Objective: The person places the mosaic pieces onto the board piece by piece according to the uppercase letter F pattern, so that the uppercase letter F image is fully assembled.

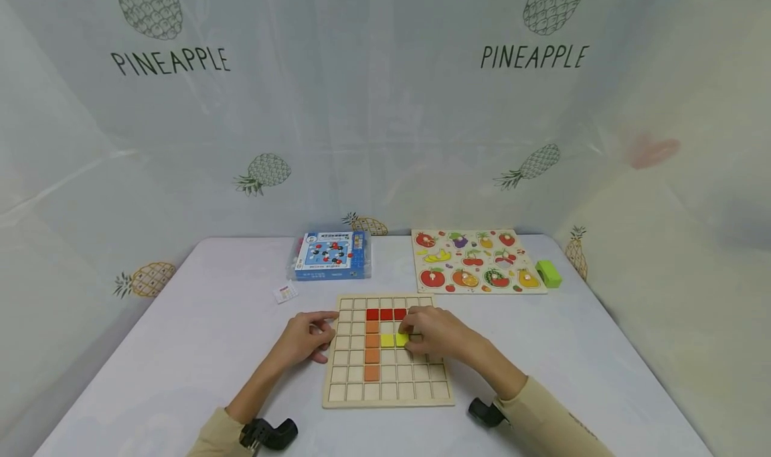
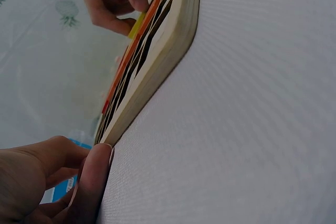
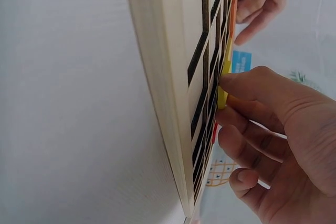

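Note:
A wooden grid board [image 1: 355, 392] lies flat on the table. My right hand [image 1: 438, 331] reaches over its right side, thumb and finger pinching a yellow square tile [image 1: 401, 339] at the grid. Directly left of that is a second yellow tile [image 1: 387, 340]. Orange tiles [image 1: 372, 356] run in a column, and red tiles [image 1: 386, 314] form a short row at its top. In the left wrist view, my left hand [image 2: 63, 177] touches the board's edge with its fingers loosely bent. The right wrist view shows the right thumb on the yellow tile's edge.
Behind the board are a blue boxed set [image 1: 331, 274] and a fruit puzzle board [image 1: 476, 280]. A green block [image 1: 549, 274] sits beside the puzzle. A small white card [image 1: 286, 293] lies left of the grid. Pineapple-printed cloth [image 1: 385, 109] hangs at the back.

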The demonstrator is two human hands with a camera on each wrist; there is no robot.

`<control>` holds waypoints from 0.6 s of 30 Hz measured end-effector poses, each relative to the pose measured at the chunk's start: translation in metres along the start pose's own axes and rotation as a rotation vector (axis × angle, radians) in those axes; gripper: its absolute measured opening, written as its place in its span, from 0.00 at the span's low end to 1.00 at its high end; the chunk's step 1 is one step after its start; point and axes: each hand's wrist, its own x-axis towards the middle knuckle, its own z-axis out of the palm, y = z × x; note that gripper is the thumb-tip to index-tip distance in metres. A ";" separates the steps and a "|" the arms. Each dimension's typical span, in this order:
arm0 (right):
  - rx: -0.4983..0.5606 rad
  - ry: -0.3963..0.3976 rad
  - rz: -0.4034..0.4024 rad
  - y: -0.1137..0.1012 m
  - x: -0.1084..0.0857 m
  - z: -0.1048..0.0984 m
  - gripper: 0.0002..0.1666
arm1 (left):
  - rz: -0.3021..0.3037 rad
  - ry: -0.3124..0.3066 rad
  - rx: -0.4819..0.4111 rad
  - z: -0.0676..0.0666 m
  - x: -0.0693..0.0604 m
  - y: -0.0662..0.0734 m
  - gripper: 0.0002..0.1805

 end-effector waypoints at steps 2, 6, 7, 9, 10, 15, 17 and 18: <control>0.006 -0.004 0.005 0.000 0.000 0.000 0.11 | -0.001 0.002 0.007 0.000 0.000 0.000 0.24; 0.003 0.001 0.010 -0.001 -0.001 -0.001 0.11 | 0.005 0.006 0.020 0.001 0.000 0.001 0.24; 0.002 0.003 0.010 -0.001 -0.001 -0.001 0.11 | 0.003 0.008 0.024 0.001 0.000 0.001 0.24; 0.002 0.005 0.012 0.000 -0.002 -0.002 0.11 | 0.001 0.012 0.029 0.002 0.000 0.002 0.24; 0.003 0.007 0.015 0.000 -0.003 -0.002 0.12 | -0.002 0.013 0.031 0.002 0.000 0.002 0.24; 0.013 0.024 0.043 0.002 -0.010 -0.006 0.12 | -0.007 0.016 0.027 0.003 0.001 0.000 0.24; 0.011 0.038 0.065 0.006 -0.014 -0.007 0.12 | -0.003 0.012 0.023 0.003 0.002 -0.001 0.24; 0.010 0.047 0.077 0.008 -0.016 -0.008 0.12 | 0.000 0.009 0.023 0.003 0.002 -0.001 0.24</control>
